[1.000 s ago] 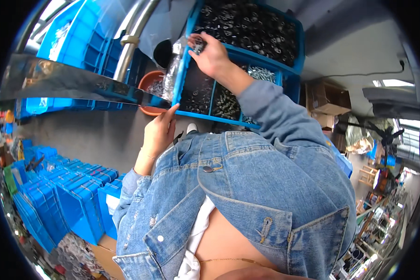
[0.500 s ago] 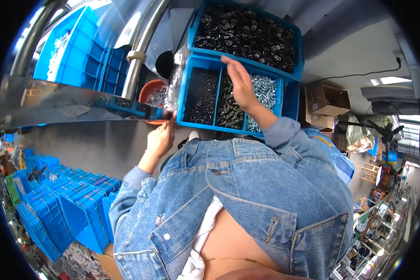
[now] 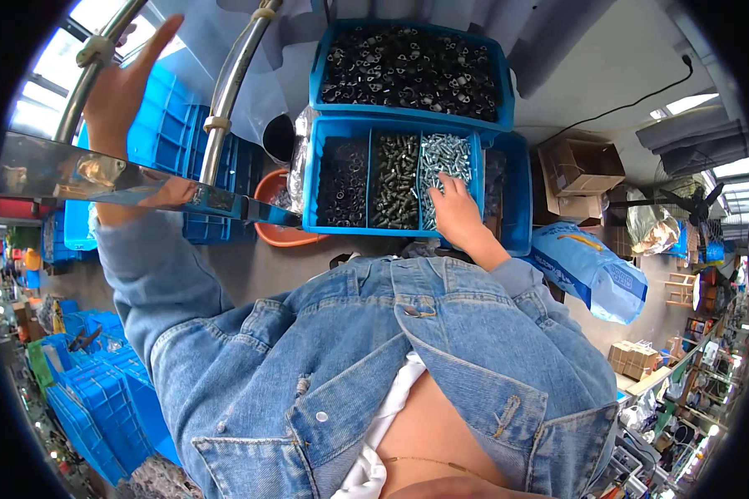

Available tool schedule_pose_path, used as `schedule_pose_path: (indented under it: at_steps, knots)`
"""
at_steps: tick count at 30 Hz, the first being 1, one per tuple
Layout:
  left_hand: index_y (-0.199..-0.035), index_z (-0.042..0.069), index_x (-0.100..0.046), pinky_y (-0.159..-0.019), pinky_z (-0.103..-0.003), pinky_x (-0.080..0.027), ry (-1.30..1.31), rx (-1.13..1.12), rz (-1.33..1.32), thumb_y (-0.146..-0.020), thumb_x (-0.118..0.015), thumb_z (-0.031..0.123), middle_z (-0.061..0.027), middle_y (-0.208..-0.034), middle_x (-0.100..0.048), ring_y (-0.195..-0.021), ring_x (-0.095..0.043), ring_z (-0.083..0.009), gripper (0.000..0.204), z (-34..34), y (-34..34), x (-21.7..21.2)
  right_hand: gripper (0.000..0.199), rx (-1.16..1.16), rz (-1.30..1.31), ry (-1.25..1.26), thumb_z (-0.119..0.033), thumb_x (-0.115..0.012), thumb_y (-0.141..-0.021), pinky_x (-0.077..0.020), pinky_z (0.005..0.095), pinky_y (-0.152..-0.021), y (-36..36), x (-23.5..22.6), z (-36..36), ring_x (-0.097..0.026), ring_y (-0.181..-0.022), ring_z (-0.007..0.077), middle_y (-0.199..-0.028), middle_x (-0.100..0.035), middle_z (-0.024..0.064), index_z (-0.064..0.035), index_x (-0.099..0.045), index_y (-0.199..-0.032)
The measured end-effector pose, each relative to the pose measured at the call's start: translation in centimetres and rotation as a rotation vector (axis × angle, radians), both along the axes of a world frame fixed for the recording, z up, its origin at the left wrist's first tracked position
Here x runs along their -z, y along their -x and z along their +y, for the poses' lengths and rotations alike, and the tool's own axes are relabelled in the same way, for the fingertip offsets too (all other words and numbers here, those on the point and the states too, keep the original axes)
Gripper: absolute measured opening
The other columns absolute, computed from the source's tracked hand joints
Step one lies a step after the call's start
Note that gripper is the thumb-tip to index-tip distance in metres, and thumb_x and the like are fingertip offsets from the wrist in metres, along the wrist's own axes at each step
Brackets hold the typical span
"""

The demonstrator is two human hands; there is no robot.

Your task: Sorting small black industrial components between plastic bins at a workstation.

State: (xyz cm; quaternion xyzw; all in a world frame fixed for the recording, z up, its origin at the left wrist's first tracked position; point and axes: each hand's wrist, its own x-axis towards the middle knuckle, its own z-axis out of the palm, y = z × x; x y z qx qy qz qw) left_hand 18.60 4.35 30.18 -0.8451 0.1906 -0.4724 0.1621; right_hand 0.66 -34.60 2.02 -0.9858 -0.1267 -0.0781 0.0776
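Steel comes first: a pole (image 3: 75, 104) stands just beside the left hand (image 3: 121, 101), which is raised with one digit stretched up and away; its other fingers are hard to make out, so whether they grip anything cannot be told. A flat bar (image 3: 50, 165) crosses in front of that wrist. Right of those fingers sits an orange bowl (image 3: 287, 238). Next is the blue tray (image 3: 341, 230), with rings (image 3: 341, 179) in its left compartment and dark pins (image 3: 395, 175) in the middle, both left of the right hand's (image 3: 458, 214) fingers. The silver screws (image 3: 446, 151) lie under and beyond those fingertips, in the right compartment. These fingers are half curled and slightly parted; whether they pinch a screw cannot be seen. The screws look light, stiff, sturdy and perhaps slippery; a thumb-and-forefinger pinch across the shank should hold best.
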Motion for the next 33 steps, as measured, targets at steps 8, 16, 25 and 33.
schedule_pose_path:
  at_steps: [8,16,25,33]
  knots:
    - [-0.085,0.019,-0.072,-0.065,-0.038,-0.049,0.472,-0.080,0.189,-0.079,-0.062,0.049,-0.0052,-0.071,-0.067,-0.067,-0.064,-0.0283,0.032,3.0,-2.7,2.5,0.020,-0.020,0.149,-0.332,-0.001,-0.056,-0.076,-0.0443,0.0399,-0.084,-1.4,0.3,-3.5,-0.051,-0.097,0.0316,-0.096,-0.052,0.0109,-0.0082,-0.061,-0.093]
    - [-0.083,0.009,-0.069,-0.061,-0.033,-0.048,0.776,0.023,0.590,-0.084,-0.058,0.049,-0.0059,-0.076,-0.068,-0.072,-0.065,-0.0245,0.042,7.8,-1.9,17.4,0.026,0.015,-0.160,-0.428,-0.001,-0.054,-0.078,-0.0430,0.0395,-0.089,-5.2,0.7,-4.0,-0.048,-0.106,0.0329,-0.108,-0.053,0.0121,-0.0054,-0.057,-0.103]
    - [-0.087,0.003,-0.064,-0.043,-0.028,-0.045,0.147,-0.080,1.809,-0.090,-0.051,0.040,-0.0041,-0.061,-0.061,-0.045,-0.053,-0.0150,0.040,9.3,10.7,32.2,0.026,-0.163,-0.121,-0.015,-0.002,-0.054,-0.075,-0.0468,0.0412,-0.089,-8.1,0.5,-2.9,-0.050,-0.101,0.0288,-0.104,-0.053,0.0100,-0.0039,-0.059,-0.101]
    - [-0.078,0.004,-0.062,-0.058,-0.031,-0.052,0.305,0.578,0.901,-0.076,-0.057,0.003,-0.0105,-0.080,-0.059,-0.077,-0.061,-0.0199,0.005,-13.9,11.6,25.1,0.015,-0.149,-0.110,-0.299,-0.004,-0.059,-0.075,-0.0488,0.0376,-0.075,-6.1,0.4,-4.2,-0.054,-0.087,0.0308,-0.087,-0.056,0.0091,-0.0068,-0.065,-0.088]
